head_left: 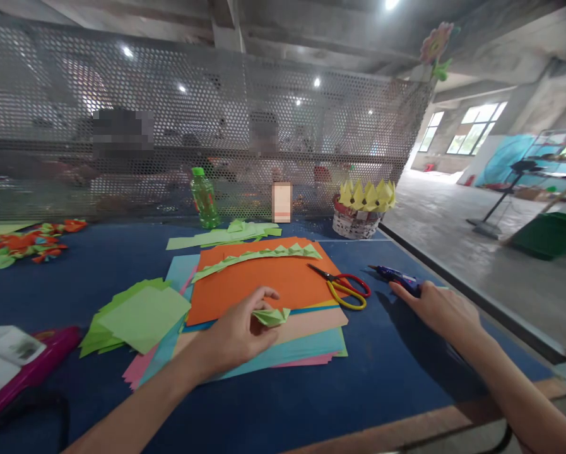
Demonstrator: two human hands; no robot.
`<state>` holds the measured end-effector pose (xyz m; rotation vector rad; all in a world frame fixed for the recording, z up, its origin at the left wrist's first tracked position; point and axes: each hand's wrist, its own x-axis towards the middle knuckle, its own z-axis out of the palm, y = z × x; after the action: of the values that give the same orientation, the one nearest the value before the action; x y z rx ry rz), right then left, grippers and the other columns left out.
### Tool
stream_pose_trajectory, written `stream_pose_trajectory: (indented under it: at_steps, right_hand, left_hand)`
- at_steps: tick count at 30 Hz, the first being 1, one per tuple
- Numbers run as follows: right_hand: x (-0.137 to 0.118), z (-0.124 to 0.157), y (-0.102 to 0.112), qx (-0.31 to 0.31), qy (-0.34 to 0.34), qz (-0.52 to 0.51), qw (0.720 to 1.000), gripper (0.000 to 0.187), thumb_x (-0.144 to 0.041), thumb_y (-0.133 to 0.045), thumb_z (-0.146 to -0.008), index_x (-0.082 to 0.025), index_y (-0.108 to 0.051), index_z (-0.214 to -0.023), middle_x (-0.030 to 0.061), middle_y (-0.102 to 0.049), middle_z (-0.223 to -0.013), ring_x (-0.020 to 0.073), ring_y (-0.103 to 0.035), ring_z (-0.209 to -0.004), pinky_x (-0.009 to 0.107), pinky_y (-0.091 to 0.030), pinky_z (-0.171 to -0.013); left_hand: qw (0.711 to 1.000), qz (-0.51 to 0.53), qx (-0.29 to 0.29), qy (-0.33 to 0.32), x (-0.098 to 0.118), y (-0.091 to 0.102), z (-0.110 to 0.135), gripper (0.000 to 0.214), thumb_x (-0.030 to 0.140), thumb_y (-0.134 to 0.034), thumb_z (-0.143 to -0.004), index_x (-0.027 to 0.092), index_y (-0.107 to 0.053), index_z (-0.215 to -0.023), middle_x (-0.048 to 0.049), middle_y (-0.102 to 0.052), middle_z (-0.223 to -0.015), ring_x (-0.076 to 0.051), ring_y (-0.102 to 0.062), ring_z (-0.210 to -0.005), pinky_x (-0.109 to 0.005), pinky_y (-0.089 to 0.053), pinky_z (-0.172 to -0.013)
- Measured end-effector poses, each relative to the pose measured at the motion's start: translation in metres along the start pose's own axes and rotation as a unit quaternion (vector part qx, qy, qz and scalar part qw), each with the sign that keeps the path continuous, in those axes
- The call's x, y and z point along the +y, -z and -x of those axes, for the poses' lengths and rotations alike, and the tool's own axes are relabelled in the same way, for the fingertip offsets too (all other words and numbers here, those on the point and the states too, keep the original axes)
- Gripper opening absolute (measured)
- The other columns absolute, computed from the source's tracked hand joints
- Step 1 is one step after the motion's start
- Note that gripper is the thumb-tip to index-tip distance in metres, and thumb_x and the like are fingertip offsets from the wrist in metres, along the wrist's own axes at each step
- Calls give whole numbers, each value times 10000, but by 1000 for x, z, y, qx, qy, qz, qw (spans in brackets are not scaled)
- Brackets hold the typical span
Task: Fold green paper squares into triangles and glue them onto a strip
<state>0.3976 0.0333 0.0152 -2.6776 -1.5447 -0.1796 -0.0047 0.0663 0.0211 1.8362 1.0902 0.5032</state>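
My left hand [245, 325] is closed loosely on a small folded piece of light green paper [271, 317], above a stack of coloured sheets. To the right, my right hand [446, 309] wraps round a dark blue glue gun [399, 279], whose nozzle points left. Scissors [349, 291] with one red and one yellow handle loop lie between my hands, partly on the orange sheet [249, 277]. Behind my left hand, a green paper strip [264, 253] carries several folded points along it.
Green paper squares [143, 315] lie left of the stack. Further back are green strips [216, 236], a green bottle [204, 198] and a basket [357, 222] topped with yellow paper points. A magenta and white object [36, 366] sits at the left front. A perforated screen [169, 126] stands behind.
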Motion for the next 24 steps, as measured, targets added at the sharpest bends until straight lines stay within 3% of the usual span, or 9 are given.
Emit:
stream_pose_trajectory:
  at_steps: [5, 11, 16, 19, 22, 24]
  right_hand:
    - [-3, -1, 1, -4, -18, -3, 1000, 737, -771, -335, -887, -145, -722, -845, 251, -742, -850, 440, -726, -881, 478, -512, -699]
    - [5, -5, -3, -2, -13, -33, 999, 690, -742, -379, -864, -144, -720, -830, 240, -739, -838, 421, -726, -852, 444, -498, -675]
    - [16, -8, -4, 6, -18, -98, 995, 651, -723, -479, -807, -139, -712, -976, 169, -735, -776, 384, -721, -836, 383, -476, -638]
    - [19, -7, -2, 4, -21, -148, 989, 636, -695, -542, -775, -128, -705, -1015, 130, -724, -734, 345, -712, -768, 348, -458, -593]
    - [20, -2, 0, -15, -12, -199, 980, 604, -741, -535, -769, -166, -718, -795, 75, -655, -584, 291, -664, -623, 326, -412, -536]
    - [18, 2, 1, -28, -15, -225, 974, 652, -795, -502, -773, -178, -697, -694, 50, -582, -498, 250, -607, -533, 313, -366, -487]
  left_hand:
    - [986, -156, 43, -31, 1, -5, 2, 492, 318, -638, -840, 328, -572, -1327, -67, -645, -1177, -287, -640, -948, -355, -416, -793]
    - [974, -209, 38, -81, 2, -8, 7, 462, 179, -521, -855, 336, -615, -1279, -51, -588, -1283, -277, -640, -973, -351, -433, -833]
    - [982, -150, 11, -111, 7, -8, 9, 365, 183, -481, -912, 294, -649, -1217, -46, -618, -1258, -253, -615, -1101, -324, -434, -939]
    - [994, -78, 18, -78, 1, -8, 4, 310, 259, -476, -957, 262, -643, -1217, -69, -641, -1248, -257, -607, -1135, -332, -444, -965]
    - [1000, 20, 8, -11, -6, -7, -2, 340, 438, -498, -969, 215, -629, -1191, -81, -690, -1042, -213, -657, -887, -295, -500, -767]
    - [995, 93, -17, 28, -6, -5, -3, 409, 544, -521, -936, 178, -643, -1073, -59, -670, -845, -160, -602, -675, -249, -455, -601]
